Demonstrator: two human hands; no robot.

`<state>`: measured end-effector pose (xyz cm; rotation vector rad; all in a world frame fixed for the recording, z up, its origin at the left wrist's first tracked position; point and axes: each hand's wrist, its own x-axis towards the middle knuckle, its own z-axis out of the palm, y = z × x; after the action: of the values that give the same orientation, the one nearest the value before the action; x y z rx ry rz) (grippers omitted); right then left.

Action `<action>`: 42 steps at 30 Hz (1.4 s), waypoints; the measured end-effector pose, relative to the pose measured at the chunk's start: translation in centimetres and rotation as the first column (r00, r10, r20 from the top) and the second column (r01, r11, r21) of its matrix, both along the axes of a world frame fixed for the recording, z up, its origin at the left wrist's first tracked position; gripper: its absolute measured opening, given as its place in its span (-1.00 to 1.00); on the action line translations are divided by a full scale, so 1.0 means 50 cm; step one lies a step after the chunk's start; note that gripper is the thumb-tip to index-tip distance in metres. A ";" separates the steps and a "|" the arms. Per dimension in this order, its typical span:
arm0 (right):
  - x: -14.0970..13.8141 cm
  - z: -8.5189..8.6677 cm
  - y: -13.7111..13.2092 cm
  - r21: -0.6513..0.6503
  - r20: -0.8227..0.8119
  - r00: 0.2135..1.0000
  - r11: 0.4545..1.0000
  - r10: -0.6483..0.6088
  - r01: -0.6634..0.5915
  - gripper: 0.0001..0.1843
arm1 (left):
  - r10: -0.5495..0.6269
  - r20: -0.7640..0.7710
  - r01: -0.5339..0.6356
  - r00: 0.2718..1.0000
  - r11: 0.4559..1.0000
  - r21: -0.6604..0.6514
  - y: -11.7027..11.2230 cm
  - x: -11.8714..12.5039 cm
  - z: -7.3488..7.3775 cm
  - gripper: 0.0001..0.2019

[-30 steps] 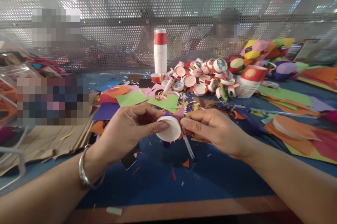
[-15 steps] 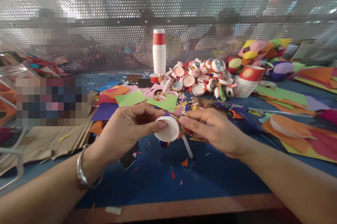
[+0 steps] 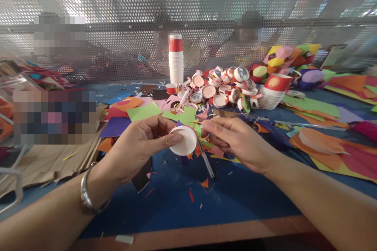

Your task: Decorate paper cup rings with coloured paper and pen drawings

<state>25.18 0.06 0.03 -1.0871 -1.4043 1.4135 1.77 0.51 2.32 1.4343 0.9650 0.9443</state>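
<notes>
My left hand (image 3: 138,147) is closed on a small white paper cup bottom (image 3: 184,141), thumb across its face, with coloured paper bits stuck round its edge. A steel bracelet sits on that wrist. My right hand (image 3: 232,139) is closed in a pinch just right of the cup piece, gripping a thin clear stick (image 3: 205,159) that slants down toward the blue table (image 3: 176,200). Both hands hover above the table near its front edge.
A tall stack of white and red cups (image 3: 176,60) stands at the back by the perforated metal screen (image 3: 118,27). A heap of cut cup bottoms (image 3: 224,86), a tilted cup stack (image 3: 272,90), coloured paper sheets (image 3: 324,141) and scraps lie around. Brown paper (image 3: 50,160) lies left.
Both hands shifted slightly left and up with the cup piece. The right hand drew a little away from its rim. The view tilted a bit.
</notes>
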 end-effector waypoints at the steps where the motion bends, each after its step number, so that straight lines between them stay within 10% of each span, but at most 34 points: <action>1: -0.001 0.001 0.000 -0.012 -0.022 1.000 1.000 -0.006 0.006 -0.49 | 0.002 -0.001 -0.002 1.000 1.000 0.006 0.000 0.000 -0.001 -0.82; 19: 0.002 0.008 -0.001 -0.042 -0.046 0.994 0.995 -0.098 0.096 -0.45 | 0.070 0.013 -0.069 0.997 0.995 -0.072 0.003 -0.009 -0.006 -0.73; 31: 0.011 -0.005 0.012 0.184 0.281 0.958 0.983 -0.058 0.006 -0.44 | -0.023 0.019 0.025 1.000 0.994 -0.104 0.003 -0.005 0.000 -0.57; 42: 0.007 -0.005 0.004 0.090 0.110 0.994 0.996 -0.006 -0.004 -0.55 | -0.011 0.053 0.018 0.999 0.991 -0.131 -0.002 -0.005 0.003 -0.76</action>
<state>25.53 0.26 -0.20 -1.1219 -1.5312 1.2928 1.54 0.40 2.46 1.2991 0.9595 0.8870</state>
